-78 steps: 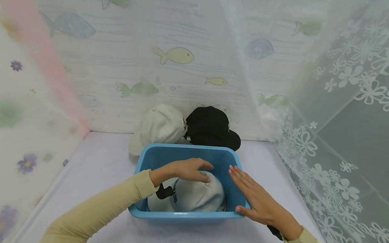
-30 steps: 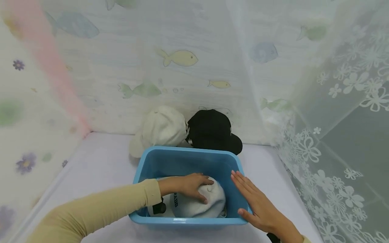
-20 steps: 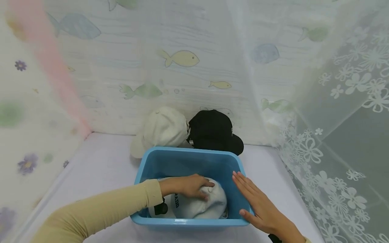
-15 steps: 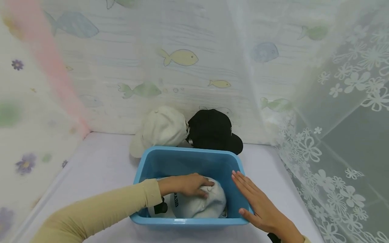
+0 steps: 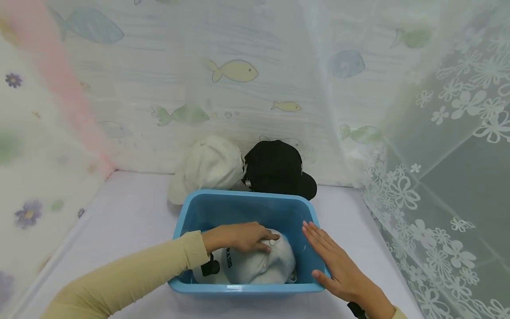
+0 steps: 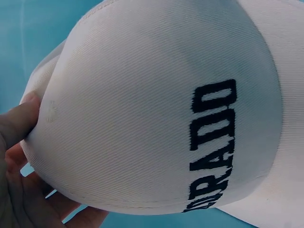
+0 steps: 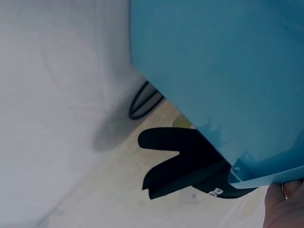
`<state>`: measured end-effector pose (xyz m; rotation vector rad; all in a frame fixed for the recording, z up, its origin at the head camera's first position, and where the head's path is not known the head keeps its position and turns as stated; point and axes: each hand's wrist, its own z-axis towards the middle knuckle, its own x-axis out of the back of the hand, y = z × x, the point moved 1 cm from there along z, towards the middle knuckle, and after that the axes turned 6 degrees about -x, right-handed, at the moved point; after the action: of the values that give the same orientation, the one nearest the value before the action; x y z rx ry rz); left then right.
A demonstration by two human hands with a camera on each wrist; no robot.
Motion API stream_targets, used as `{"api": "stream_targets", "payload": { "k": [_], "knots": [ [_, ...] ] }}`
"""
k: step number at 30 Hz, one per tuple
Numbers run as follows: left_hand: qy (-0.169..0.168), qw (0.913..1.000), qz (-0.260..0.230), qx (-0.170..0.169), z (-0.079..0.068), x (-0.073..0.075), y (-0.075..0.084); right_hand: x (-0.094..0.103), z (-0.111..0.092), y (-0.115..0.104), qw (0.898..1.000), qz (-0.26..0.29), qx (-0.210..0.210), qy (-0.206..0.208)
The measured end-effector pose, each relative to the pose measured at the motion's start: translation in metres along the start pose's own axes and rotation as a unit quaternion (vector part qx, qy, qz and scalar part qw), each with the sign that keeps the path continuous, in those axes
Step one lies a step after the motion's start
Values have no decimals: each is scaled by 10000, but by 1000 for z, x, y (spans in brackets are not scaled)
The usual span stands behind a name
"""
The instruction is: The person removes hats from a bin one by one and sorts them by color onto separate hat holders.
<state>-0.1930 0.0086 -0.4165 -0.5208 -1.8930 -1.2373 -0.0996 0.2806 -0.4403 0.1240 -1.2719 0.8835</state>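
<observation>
From my head view, the white cap (image 5: pixel 275 266) sat inside the blue basin (image 5: pixel 247 288), close to its near wall, crown up and with the lettered front toward my left. My left grip (image 5: pixel 245 237) reached over the basin's left side and pinched the crown near its top button. My right grip (image 5: pixel 334 261) was flat, its straight fingers together at the right rim and the thumb spread apart near the front corner. Just behind the basin, an off-white cap (image 5: pixel 213 164) and a black cap (image 5: pixel 275 168) stood side by side on white cloth (image 5: pixel 127 212).

From the left wrist, my thumb (image 6: pixel 21 118) pressed the top of the crown while the other fingers curved round its lower side. The dark lettering (image 6: pixel 211 147) and pale brim (image 6: pixel 294 118) lay clear of them. I judged a light, even pinch best, since a hard squeeze could crease the soft panels, and a tilt might catch the brim on the wall.

From the right wrist, little of that hand showed, only fingers against the rim. Steadying without pushing seemed wise, lest the basin slide toward the black cap.
</observation>
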Motion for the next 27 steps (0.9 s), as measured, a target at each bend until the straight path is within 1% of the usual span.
{"api": "stream_targets", "payload": {
  "k": [6,10,15,23,27],
  "knots": [
    [113,9999,-9,-42,-3,6,0,0,1,0,10000,48,-17,8],
    [155,9997,-166,-120,-4,9,0,0,1,-1,10000,39,10,24],
    [176,9986,-342,-354,-5,13,0,1,0,-3,10000,-35,77,39],
    [135,9953,-534,-792,-9,23,2,5,2,0,9994,-240,161,-183],
    [258,9929,-636,-968,-10,26,2,4,1,1,9995,-221,169,-179]
  ]
}}
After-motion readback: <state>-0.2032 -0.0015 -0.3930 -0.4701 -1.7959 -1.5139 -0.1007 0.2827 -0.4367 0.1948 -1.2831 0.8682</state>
